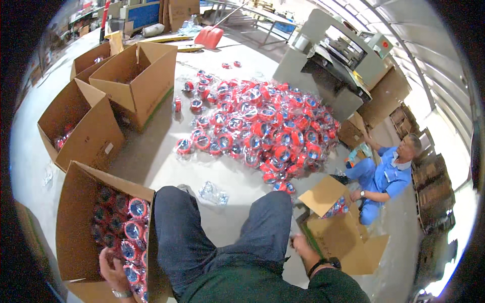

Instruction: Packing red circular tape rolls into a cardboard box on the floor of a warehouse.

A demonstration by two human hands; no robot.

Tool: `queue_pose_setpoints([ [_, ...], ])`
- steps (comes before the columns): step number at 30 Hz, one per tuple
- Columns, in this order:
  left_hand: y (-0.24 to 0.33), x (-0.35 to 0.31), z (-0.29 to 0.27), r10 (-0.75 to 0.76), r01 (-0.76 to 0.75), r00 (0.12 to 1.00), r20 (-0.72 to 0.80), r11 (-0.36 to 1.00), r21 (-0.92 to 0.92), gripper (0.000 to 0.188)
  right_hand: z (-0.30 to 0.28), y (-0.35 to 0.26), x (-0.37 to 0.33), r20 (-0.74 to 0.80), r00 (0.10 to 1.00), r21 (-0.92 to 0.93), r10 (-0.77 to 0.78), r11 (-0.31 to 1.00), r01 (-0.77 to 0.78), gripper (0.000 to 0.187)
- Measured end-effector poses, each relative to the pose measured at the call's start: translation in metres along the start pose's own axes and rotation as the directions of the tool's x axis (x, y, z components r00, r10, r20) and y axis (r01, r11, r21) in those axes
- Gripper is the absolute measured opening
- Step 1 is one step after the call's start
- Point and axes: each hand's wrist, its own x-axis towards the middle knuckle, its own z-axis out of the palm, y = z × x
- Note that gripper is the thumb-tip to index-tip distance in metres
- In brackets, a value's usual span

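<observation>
My left hand (pixel 113 268) reaches into the cardboard box (pixel 75 222) at my left, its fingers apart and bent over the packed goods. In that box stand rows of red rings with dark blue centres, each wrapped in clear plastic, such as one wrapped red ring (pixel 133 230); they look like tape rolls. No item shows between the left fingers. My right hand (pixel 301 245) is beside my right thigh, near another open cardboard box (pixel 336 237). Its fingers are curled together, and whatever they hold, if anything, is hidden.
A large pile of wrapped red rings (pixel 268 126) covers the floor ahead. More open cardboard boxes (pixel 113 83) stand at the left. A co-worker in blue (pixel 391 174) crouches at the right, beside the right box. A grey machine (pixel 323 65) and a red shovel (pixel 208 37) are farther back.
</observation>
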Motion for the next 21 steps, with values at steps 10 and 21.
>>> queue_pose_setpoints([
  [10, 0.080, -0.014, 0.038, 0.270, -0.269, 0.941, 0.201, 0.963, -0.036, 0.036, -0.008, -0.164, 0.013, 0.433, 0.747, 0.636, 0.505, 0.416, -0.650, 0.026],
  [21, 0.077, -0.109, 0.011, 0.122, -0.074, 0.903, 0.413, 0.989, -0.130, 0.028, -0.011, -0.173, 0.005, 0.631, 0.654, -0.111, 0.418, 0.882, -0.458, 0.027],
])
